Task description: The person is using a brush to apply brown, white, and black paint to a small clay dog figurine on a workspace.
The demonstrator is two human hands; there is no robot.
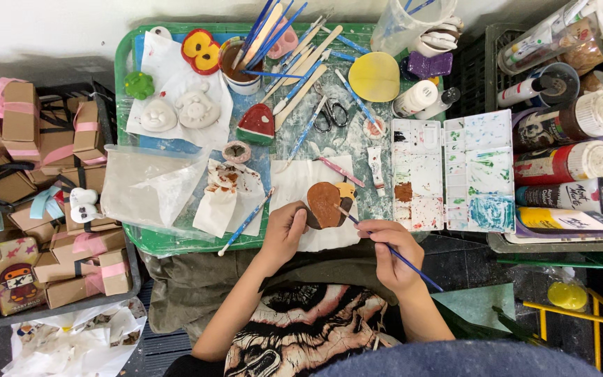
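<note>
My left hand grips a small plaster figure, painted brown with a yellow patch at its right side. It is held over a white paper sheet at the front of a green tray. My right hand holds a thin blue-handled paintbrush like a pen, with its tip touching the figure's lower right edge. Both hands sit close together just above my lap.
A white paint palette with brown, green and blue smears lies to the right. Several brushes stand in a cup at the back. Plaster shapes, scissors, paint bottles and small ribboned boxes crowd the sides.
</note>
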